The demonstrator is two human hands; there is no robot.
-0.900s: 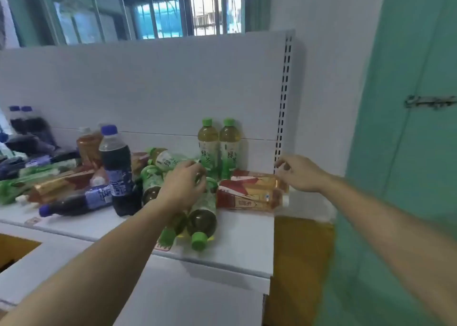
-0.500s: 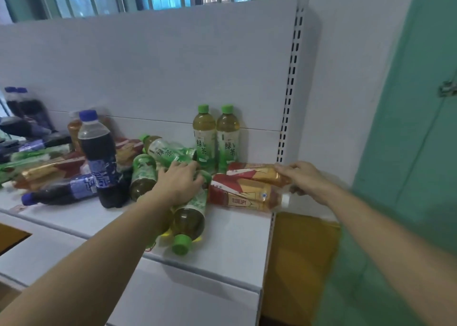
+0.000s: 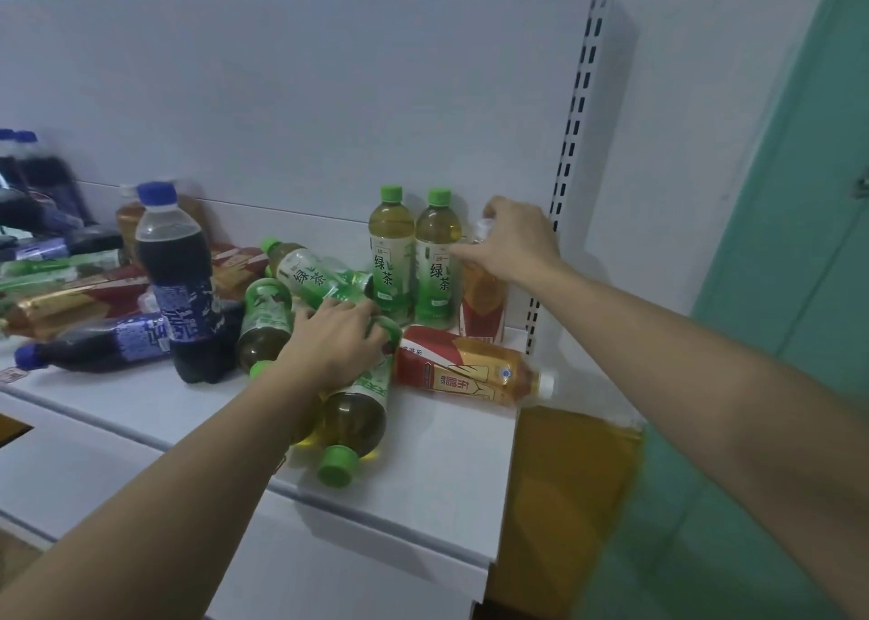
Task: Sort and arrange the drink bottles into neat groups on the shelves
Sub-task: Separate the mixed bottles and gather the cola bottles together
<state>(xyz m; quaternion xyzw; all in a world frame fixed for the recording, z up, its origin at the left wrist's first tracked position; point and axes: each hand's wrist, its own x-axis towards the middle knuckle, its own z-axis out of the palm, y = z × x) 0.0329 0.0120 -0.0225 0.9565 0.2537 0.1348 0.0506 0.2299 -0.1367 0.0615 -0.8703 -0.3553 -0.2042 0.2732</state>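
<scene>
White shelf (image 3: 451,459) runs across the frame, front edge nearest. Closest thing on it: green tea bottle (image 3: 350,424) lying on its side, green cap pointing toward the camera at the shelf's front. Left hand (image 3: 336,349) lies over that bottle's upper part, fingers curled down around it, grasping. Second lying green tea bottle (image 3: 263,325) just left of the hand, cap also toward the front. Right of the hand, red-and-gold tea bottle (image 3: 470,370) on its side, white cap pointing right, near the shelf's right end. Upright cola bottle (image 3: 181,285) with blue cap stands left of the green bottles; another cola bottle (image 3: 94,349) lies flat beside it, cap left. Further back, a third green tea bottle (image 3: 317,276) lies tilted on the pile, cap up-left. Behind it, two upright green tea bottles (image 3: 414,262) side by side against the back panel (image 3: 291,102). Just right of them an upright red-label tea bottle (image 3: 484,304); right hand (image 3: 512,243) grasps its top, fingers wrapped round the cap and neck. Far left is a blurry heap of lying bottles plus dark upright ones, details unclear. Slotted upright rail (image 3: 578,125) at the panel's right edge, green door (image 3: 799,243) beyond.
</scene>
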